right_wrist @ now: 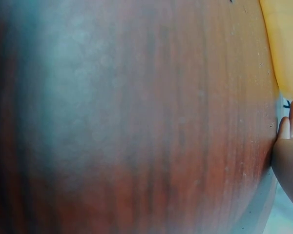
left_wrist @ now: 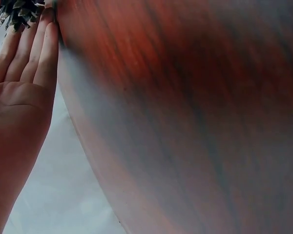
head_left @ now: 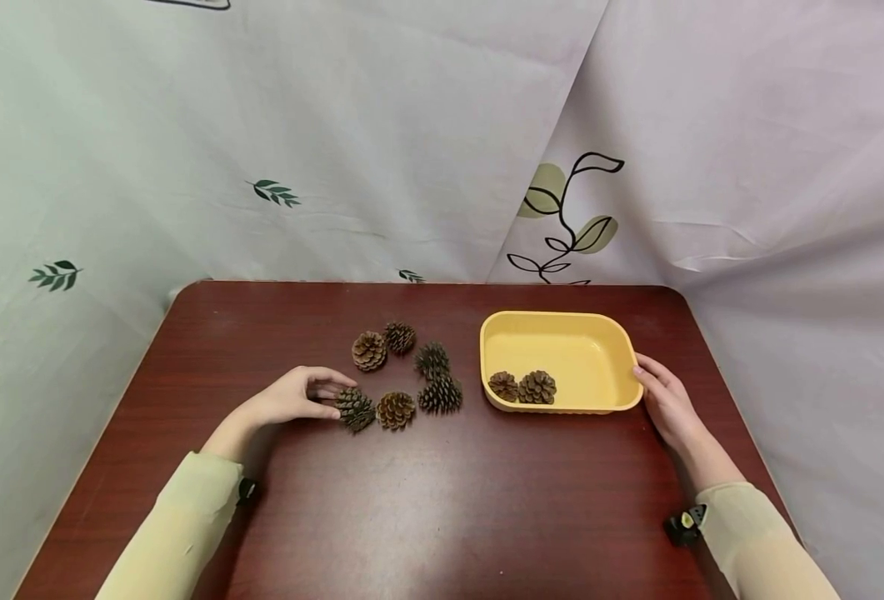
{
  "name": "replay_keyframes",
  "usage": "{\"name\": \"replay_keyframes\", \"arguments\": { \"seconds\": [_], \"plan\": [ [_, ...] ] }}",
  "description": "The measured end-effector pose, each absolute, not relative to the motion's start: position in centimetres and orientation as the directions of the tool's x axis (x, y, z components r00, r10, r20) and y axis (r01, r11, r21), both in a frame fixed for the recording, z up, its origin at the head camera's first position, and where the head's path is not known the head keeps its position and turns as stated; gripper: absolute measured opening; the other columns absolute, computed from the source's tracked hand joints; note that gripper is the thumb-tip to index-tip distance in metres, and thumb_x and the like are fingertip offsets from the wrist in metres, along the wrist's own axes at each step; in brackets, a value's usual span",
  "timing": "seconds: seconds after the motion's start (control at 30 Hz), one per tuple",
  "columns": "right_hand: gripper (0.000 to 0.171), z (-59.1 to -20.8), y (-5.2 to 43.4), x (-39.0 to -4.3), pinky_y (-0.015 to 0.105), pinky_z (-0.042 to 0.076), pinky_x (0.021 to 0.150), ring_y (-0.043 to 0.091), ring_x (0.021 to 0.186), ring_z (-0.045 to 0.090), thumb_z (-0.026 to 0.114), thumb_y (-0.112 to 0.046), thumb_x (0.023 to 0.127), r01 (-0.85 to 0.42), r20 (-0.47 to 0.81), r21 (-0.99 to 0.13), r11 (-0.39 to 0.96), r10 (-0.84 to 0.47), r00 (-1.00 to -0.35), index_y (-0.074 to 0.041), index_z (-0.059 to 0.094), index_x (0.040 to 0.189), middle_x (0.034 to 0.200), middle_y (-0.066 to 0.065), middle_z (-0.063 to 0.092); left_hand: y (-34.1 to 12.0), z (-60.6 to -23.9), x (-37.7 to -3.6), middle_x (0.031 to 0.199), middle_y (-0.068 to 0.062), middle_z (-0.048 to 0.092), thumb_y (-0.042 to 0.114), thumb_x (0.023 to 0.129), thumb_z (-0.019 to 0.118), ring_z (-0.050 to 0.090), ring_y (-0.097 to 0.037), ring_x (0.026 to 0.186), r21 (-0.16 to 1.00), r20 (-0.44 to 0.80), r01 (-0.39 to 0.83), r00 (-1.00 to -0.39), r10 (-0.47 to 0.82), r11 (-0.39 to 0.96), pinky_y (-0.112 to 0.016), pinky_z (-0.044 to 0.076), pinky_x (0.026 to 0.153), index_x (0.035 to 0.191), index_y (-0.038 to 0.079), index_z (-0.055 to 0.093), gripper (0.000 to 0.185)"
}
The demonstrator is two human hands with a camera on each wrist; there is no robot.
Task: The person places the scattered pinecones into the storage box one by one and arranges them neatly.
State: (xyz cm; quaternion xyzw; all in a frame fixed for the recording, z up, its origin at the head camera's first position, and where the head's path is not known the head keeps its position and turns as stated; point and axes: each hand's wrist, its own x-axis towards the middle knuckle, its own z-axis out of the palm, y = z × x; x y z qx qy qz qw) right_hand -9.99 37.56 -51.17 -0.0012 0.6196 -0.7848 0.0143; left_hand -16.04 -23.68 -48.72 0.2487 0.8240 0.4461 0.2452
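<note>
My left hand (head_left: 299,397) is at a pine cone (head_left: 355,409) at the left of a loose group, thumb and fingers about it. In the left wrist view this pine cone (left_wrist: 20,12) lies against the fingers at the top-left corner; the thumb is mostly out of frame. On the right, a yellow plastic basin (head_left: 591,317) holds two brown pine cones (head_left: 536,387) in its near-left corner. My right hand (head_left: 670,408) holds the basin's right end, thumb at the rim and fingers along the outer wall. Only part of that hand shows in the right wrist view.
Several more pine cones lie between left hand and basin, among them a round brown cone (head_left: 369,351) and a dark spiky cone (head_left: 440,394). Everything stands on a dark red wooden table (head_left: 412,517). A pale patterned cloth (head_left: 382,125) hangs behind and beside it.
</note>
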Motion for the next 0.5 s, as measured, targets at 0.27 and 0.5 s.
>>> {"name": "replay_keyframes", "arguments": {
  "seconds": [0.27, 0.5],
  "plan": [
    [0.040, -51.2, 37.6, -10.0, 0.012, 0.055, 0.090, -0.001, 0.106, 0.070, 0.041, -0.001, 0.113, 0.026, -0.019, -0.972, -0.233, -0.031, -0.999, -0.024, 0.073, 0.122, 0.118, -0.013, 0.076, -23.5, -48.3, -15.9, 0.131, -0.023, 0.073, 0.011, 0.091, 0.084, 0.072, -0.006, 0.115, 0.859, -0.160, 0.203, -0.767, 0.622, 0.470, -0.026, 0.060, 0.102, 0.133, -0.002, 0.070, 0.045],
    [0.040, -51.2, 37.6, -10.1, 0.011, 0.055, 0.091, -0.002, 0.107, 0.069, 0.042, -0.002, 0.113, 0.027, -0.021, -0.974, -0.225, -0.029, -0.999, -0.025, 0.073, 0.122, 0.120, -0.014, 0.075, -22.7, -46.4, -16.3, 0.134, -0.019, 0.073, 0.012, 0.090, 0.086, 0.073, -0.022, 0.122, 0.824, -0.122, 0.265, -0.779, 0.615, 0.500, -0.045, 0.059, 0.107, 0.133, 0.002, 0.072, 0.046]
  ]
}}
